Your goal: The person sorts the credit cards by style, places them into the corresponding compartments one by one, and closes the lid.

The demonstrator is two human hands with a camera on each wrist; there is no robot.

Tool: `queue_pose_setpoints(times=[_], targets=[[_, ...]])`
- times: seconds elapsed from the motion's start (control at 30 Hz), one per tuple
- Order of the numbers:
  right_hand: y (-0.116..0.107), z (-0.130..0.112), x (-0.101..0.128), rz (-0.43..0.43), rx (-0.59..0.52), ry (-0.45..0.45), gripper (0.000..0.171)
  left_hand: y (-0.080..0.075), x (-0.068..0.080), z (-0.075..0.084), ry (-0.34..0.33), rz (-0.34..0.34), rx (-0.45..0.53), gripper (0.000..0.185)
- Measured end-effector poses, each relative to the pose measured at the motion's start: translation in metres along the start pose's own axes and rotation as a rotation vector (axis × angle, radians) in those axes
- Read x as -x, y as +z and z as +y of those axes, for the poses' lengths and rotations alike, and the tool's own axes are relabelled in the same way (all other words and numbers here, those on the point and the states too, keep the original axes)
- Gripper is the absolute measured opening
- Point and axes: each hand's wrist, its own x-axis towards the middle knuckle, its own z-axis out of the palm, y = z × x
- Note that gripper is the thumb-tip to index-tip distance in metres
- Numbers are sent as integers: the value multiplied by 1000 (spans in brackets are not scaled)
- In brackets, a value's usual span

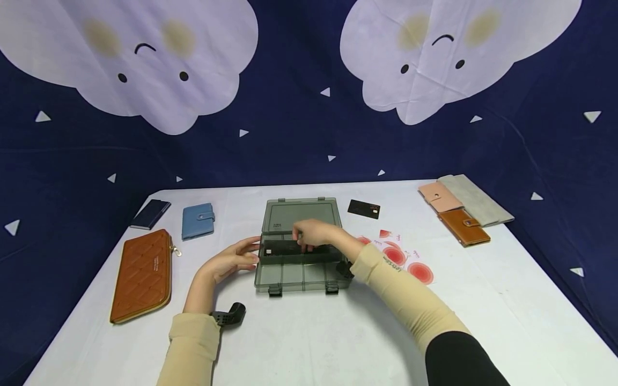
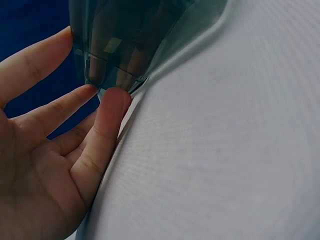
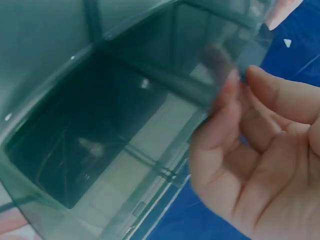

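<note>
A translucent grey-green plastic box (image 1: 289, 274) with compartments lies with its hinged lid (image 1: 303, 210) tipped back. In its long rear compartment lies a black card (image 1: 280, 247) with a chip at the left end. My left hand (image 1: 235, 261) is at the box's left side; in the left wrist view its thumb and fingertips touch the corner wall, fingers fairly straight. My right hand (image 1: 314, 234) reaches over the box, bent fingers (image 3: 217, 125) dipping down near the card. The right wrist view is blurred there, so whether those fingers pinch anything is unclear.
Another black card (image 1: 363, 209) lies behind the box to the right. Red-and-white cards (image 1: 395, 255) are spread beside it. Brown (image 1: 463, 227), pink (image 1: 440, 197) and grey wallets (image 1: 475, 199) sit at right; a quilted purse (image 1: 143, 274), blue wallet (image 1: 198, 221) and navy wallet (image 1: 151, 214) at left.
</note>
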Motion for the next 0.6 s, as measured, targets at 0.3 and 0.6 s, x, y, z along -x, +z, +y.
queue_pose_setpoints(times=[0.3, 0.6], targets=[[-7, -3, 6, -53, 23, -1, 32, 0, 0, -1, -5, 9, -10, 76], [-47, 43, 23, 194, -205, -38, 32, -1, -1, -2, 5, 3, -13, 77]])
